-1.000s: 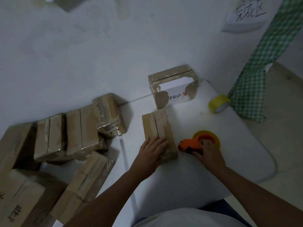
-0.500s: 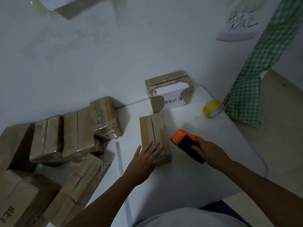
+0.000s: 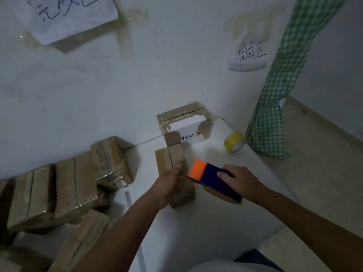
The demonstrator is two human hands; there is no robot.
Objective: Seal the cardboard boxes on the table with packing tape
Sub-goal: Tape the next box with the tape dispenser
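A small box (image 3: 173, 173) is stood on the white table (image 3: 206, 232), pretty much dead centre, with a slit running down its top face. It's gripped around its near end by the left hand (image 3: 169, 185), fingers curled over the top edge, so that hand is wrapped on the box rather than spread flat.

The tape gun (image 3: 212, 178) is held in the right hand (image 3: 241, 181), fingers closed over the dark blue body. The orange front end is pointed at the box and is right up against its right side; whether it's actually touching can't be made out. A bit of yellowish tape roll is seen under the blue body.

Behind the box, a white box (image 3: 186, 124) with brown tape on its edges is parked against the wall (image 3: 137, 85). A loose yellow roll (image 3: 234, 142) is lying near the table's far right edge, well apart from the hands, just beside a green checked cloth (image 3: 275, 95).

Off to the left, a pile (image 3: 68, 183) of brown boxes is stacked and tipped at all angles. Two paper notes (image 3: 250, 54) with handwriting are stuck on the wall up top.
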